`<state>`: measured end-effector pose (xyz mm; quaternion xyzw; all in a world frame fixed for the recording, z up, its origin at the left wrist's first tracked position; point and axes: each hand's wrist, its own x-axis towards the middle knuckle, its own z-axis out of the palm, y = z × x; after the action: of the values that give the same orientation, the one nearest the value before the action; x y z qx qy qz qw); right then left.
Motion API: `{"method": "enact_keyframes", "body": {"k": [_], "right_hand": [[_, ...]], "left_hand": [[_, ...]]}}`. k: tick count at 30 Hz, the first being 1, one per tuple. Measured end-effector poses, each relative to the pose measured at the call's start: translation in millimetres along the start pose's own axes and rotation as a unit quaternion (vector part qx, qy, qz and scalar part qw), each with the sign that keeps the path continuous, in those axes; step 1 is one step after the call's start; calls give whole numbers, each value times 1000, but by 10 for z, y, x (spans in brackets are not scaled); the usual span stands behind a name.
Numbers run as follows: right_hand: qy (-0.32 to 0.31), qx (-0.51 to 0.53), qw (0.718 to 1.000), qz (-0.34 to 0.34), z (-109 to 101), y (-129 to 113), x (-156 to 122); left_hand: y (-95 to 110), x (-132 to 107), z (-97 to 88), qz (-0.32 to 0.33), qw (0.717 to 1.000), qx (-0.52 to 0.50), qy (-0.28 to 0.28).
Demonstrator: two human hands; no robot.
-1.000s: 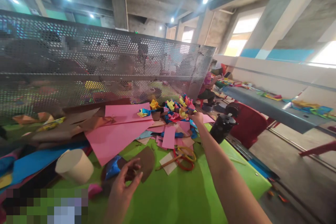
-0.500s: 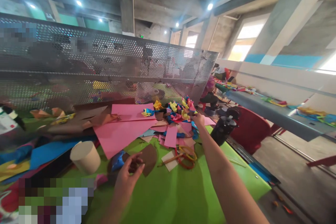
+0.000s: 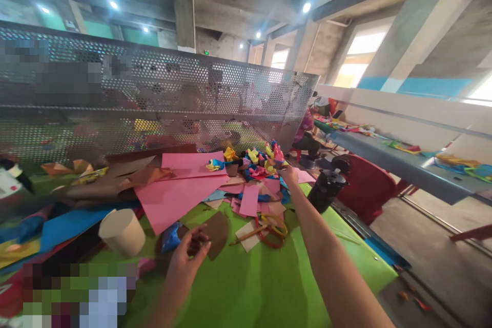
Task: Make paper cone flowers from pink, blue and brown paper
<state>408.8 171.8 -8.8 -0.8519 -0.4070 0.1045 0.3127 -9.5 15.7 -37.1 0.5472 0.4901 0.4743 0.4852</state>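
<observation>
"Head view. Left hand [image 3: 186, 256] first, go."

"Low over the green table [image 3: 246, 292], fingers curled, thumb tip apart from them. Brown paper piece [image 3: 220, 233] right by the fingertips; can't tell if they touch. Crumpled blue piece [image 3: 171, 237] just beside that hand, partly behind it."

"Right hand?"

"Arm stretched forward, well apart from the left. Right hand [image 3: 291, 175] is at the right edge of the crumpled coloured paper heap [image 3: 259, 170]. Fingertips too small to read; can't tell whether they grip anything."

"Rest of the table?"

"Pink sheets [image 3: 184, 189] left of the heap. Pencil [image 3: 249, 234] in front of it, lying across a pale paper square, next to red and yellow loops [image 3: 283, 226]. Beige roll [image 3: 122, 233] upright but tilted, on the left. Black container [image 3: 328, 187] right of the right forearm. Perforated metal panel [image 3: 154, 97] behind."
</observation>
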Motion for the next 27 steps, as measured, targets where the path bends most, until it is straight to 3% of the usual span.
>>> {"method": "enact_keyframes", "body": {"k": [5,12,18,24,27], "right_hand": [[11,23,1000,2,-48,-17,-74],[29,92,995,-16,-210,-98,-300],[-3,220,971,-91,-383,-400,-710],[-207,354,891,-194,-258,-643,-1798],[-382,474,776,-166,-167,-671,-2393]], "left_hand": [[7,-22,32,22,1000,-5,17],[17,-17,5,22,1000,1,-8],[160,-45,25,16,1000,-22,15],[286,-135,42,20,995,-93,11],[341,-204,56,30,994,-102,14]]}}
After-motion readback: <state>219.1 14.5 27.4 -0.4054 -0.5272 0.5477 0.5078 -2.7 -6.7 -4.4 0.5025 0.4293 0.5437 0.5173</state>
